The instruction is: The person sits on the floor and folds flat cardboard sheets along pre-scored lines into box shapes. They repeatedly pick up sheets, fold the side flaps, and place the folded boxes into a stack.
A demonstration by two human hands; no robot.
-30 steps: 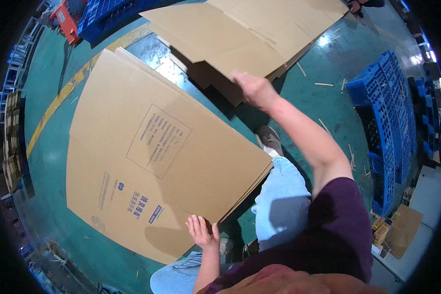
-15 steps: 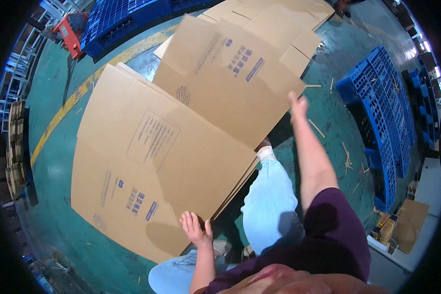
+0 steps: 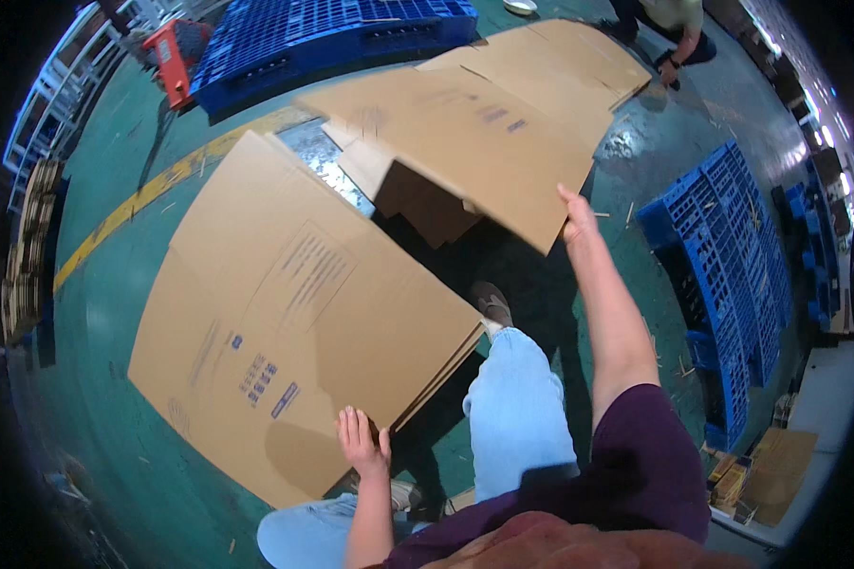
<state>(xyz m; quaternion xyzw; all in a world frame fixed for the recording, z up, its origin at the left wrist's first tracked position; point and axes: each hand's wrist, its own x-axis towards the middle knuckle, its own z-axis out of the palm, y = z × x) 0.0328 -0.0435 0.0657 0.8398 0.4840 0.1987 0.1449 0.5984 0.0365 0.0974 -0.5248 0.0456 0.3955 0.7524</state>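
Note:
My right hand (image 3: 577,216) grips the near right edge of a flattened cardboard box (image 3: 465,133). That sheet is tilted, with its near edge raised, and dark shadow and other cardboard show beneath it. On the left lies a stack of flattened cardboard boxes (image 3: 256,256) with blue and grey print on top. My left hand (image 3: 362,444) rests on the near right edge of this stack, fingers stretched out flat over the top sheet. A second cardboard pile (image 3: 550,62) lies beyond the held sheet, partly covered by it.
A blue plastic pallet (image 3: 721,284) lies at the right, another blue pallet (image 3: 323,38) at the far left beside a red pallet jack (image 3: 169,64). Thin strips lie scattered on the green floor. A co-worker (image 3: 674,38) crouches at the far right. My foot (image 3: 491,302) stands between the piles.
The held sheet has moved away from the left stack, opening a gap between them. Its near edge has lifted. More of the co-worker shows. My left hand stays on the stack.

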